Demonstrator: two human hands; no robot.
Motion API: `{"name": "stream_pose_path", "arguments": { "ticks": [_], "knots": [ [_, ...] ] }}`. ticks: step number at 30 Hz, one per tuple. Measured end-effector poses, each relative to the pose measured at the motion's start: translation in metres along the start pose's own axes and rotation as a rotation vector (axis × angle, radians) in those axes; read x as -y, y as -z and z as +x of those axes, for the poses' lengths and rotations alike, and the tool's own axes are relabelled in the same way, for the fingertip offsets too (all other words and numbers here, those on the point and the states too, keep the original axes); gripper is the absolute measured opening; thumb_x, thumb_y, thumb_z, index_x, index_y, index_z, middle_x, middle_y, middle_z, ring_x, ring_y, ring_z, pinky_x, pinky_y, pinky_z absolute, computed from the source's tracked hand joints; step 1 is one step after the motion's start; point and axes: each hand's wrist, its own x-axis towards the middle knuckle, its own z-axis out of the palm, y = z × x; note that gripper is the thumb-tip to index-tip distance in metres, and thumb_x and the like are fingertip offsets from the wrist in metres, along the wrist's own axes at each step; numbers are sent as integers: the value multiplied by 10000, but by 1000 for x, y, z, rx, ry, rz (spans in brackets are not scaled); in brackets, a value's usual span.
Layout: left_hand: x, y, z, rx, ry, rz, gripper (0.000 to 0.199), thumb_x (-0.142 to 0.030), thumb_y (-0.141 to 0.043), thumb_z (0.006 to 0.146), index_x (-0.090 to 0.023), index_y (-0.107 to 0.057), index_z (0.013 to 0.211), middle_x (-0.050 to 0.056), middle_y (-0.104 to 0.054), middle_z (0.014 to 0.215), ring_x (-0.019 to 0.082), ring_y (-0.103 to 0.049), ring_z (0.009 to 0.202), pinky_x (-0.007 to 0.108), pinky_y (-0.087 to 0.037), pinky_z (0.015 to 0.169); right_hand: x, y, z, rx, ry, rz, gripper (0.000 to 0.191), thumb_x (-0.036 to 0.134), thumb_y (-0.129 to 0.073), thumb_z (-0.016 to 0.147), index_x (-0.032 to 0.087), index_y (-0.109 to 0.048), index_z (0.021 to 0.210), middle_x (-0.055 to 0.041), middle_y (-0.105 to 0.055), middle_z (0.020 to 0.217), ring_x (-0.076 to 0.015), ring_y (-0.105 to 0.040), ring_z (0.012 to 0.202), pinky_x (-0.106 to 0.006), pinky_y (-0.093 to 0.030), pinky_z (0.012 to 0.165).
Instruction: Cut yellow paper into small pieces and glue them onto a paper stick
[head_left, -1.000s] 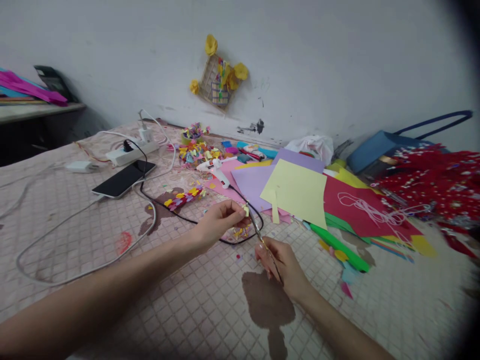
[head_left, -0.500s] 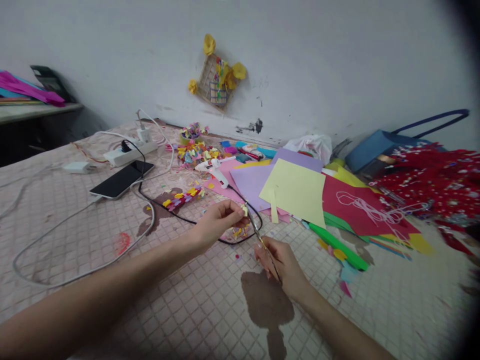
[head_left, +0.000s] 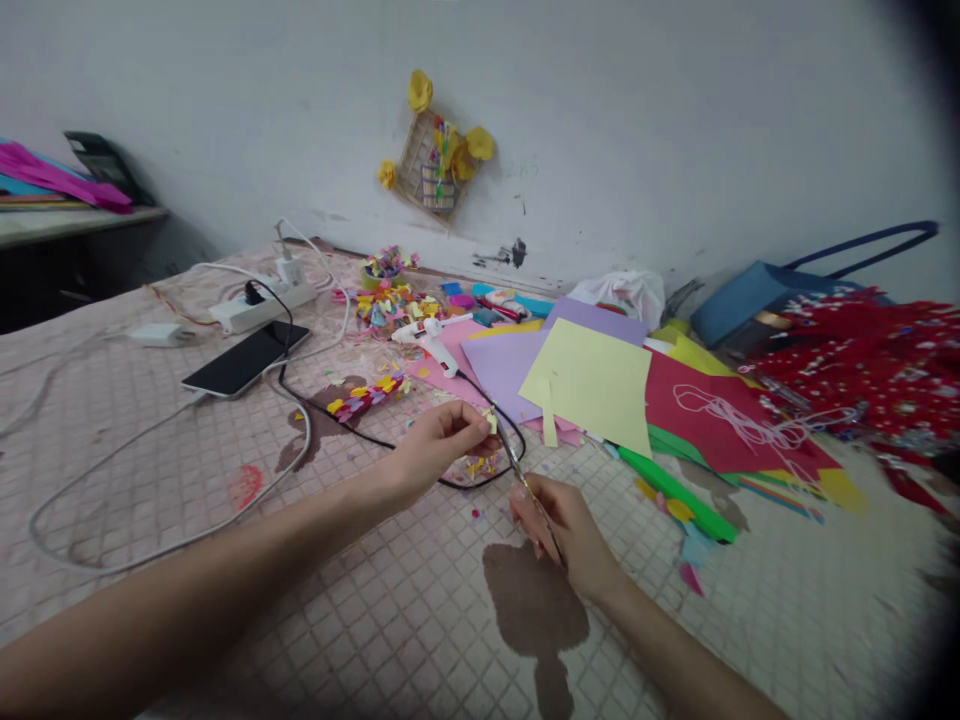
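Nothing has shifted since the earlier frame: left hand (head_left: 439, 445) pinches a small yellow paper scrap (head_left: 491, 421), right hand (head_left: 566, 530) just below grips scissors (head_left: 525, 480) whose blades meet it.

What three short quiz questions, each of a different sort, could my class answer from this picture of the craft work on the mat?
1. True or false: the left hand pinches a small pale yellow paper piece at its fingertips.
2. Multiple choice: what does the right hand hold? A) the white glue gun B) thin scissors C) the green marker
3. Short answer: which sheet lies on top of the stack of coloured paper, to the right of the hands?

Key
1. True.
2. B: the scissors point up toward the paper piece; the glue gun and the marker lie untouched on the mat.
3. The pale yellow sheet, over the purple sheet and the red sheet.
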Motion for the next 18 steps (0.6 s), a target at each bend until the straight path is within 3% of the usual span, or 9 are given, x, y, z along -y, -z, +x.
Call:
{"name": "stream_pose_path", "arguments": {
  "ticks": [18],
  "knots": [
    [-1, -2, -1, -16, -5, -6, 216, -291, -641, 729, -124, -505, 715, 16, -622, 688, 85, -577, 644, 230, -456, 671, 3, -1, 1, 2, -11, -9, 447, 577, -415, 796, 190, -415, 573, 64, -339, 441, -76, -325, 383, -213, -241, 379]
  ]
}}
